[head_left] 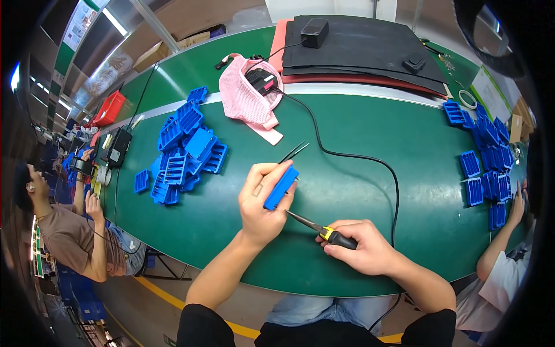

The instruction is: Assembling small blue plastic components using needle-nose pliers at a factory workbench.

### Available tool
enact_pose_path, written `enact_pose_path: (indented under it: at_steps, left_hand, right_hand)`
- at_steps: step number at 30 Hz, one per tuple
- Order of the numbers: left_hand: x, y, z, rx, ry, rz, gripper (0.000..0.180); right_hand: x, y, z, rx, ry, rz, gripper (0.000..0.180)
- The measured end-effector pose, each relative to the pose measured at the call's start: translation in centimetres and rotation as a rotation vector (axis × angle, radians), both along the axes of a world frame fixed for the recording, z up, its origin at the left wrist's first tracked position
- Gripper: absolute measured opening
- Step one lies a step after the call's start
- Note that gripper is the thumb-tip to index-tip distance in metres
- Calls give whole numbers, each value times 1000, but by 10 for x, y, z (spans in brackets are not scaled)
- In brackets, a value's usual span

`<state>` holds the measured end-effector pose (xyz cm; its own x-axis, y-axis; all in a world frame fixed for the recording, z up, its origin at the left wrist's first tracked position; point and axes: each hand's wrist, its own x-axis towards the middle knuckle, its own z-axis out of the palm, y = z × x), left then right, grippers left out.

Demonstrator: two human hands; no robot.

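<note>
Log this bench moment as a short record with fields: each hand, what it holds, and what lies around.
left hand: grips a small blue plastic tray piece and black tweezers, raised just above the table
right hand: holds a pointed tool with a black and yellow handle, tip toward the blue piece
table: green, curved edge
left pile: loose blue trays
right pile: more blue trays
behind: pink mesh bag, black cable, black mats
</note>
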<state>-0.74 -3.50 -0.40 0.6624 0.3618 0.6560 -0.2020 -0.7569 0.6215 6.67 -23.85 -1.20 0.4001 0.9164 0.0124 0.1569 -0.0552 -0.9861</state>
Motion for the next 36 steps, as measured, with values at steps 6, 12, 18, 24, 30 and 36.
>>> enact_pose_path:
  at_steps: [6,12,18,24,30,36]
  left_hand:
    - [2,-3,-4,57,-13,-24,39]
    - [2,-5,-6,105,-12,-31,39]
    - [1,-4,-6,109,-8,-27,40]
    - [-1,0,-3,148,-13,-87,39]
    - [-3,1,-1,104,18,-116,39]
    - [-4,0,0,90,17,-106,39]
  right_hand:
    - [-1,2,2,7,-44,-16,17]
    - [-2,2,3,-15,-65,-10,17]
    - [-3,1,5,-28,-60,-8,19]
    - [-3,2,7,12,-76,19,21]
    - [-3,-1,9,-10,-59,41,20]
    - [-6,-2,9,-29,-34,54,19]
